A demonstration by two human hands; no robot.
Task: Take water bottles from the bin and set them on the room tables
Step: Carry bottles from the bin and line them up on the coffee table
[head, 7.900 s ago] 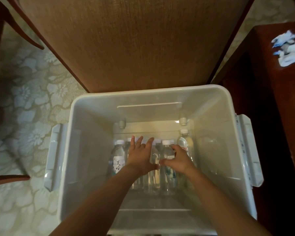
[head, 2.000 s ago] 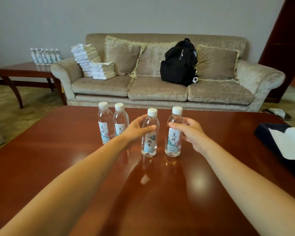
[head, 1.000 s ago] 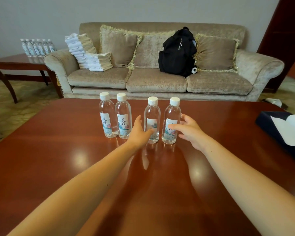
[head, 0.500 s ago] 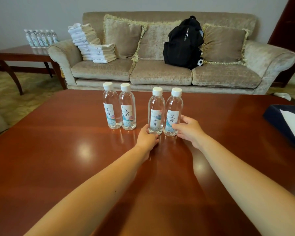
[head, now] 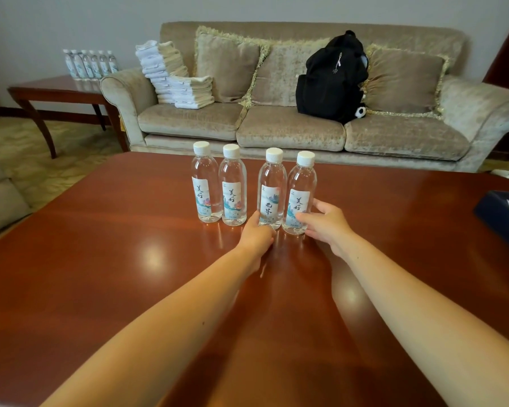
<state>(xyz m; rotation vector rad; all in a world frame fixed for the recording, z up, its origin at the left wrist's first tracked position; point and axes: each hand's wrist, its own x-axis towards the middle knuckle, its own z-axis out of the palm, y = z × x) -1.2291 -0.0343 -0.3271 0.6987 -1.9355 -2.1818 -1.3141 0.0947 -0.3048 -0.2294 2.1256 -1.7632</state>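
- Head view: four water bottles (head: 206, 183) stood upright in a row at frame centre on the desk (head: 100, 259).
- Left grip (head: 257, 233) curled round the base of the third bottle (head: 272, 186).
- Right grip (head: 325, 223) pinched the rightmost bottle (head: 301, 189) low down.

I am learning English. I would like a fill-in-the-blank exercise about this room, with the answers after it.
On the big table stand ____ water bottles in a row.
The right hand holds the last bottle, at the ____ end of the row.
The backpack on the sofa is ____.
The bottle caps are ____.
Answers: four; right; black; white.
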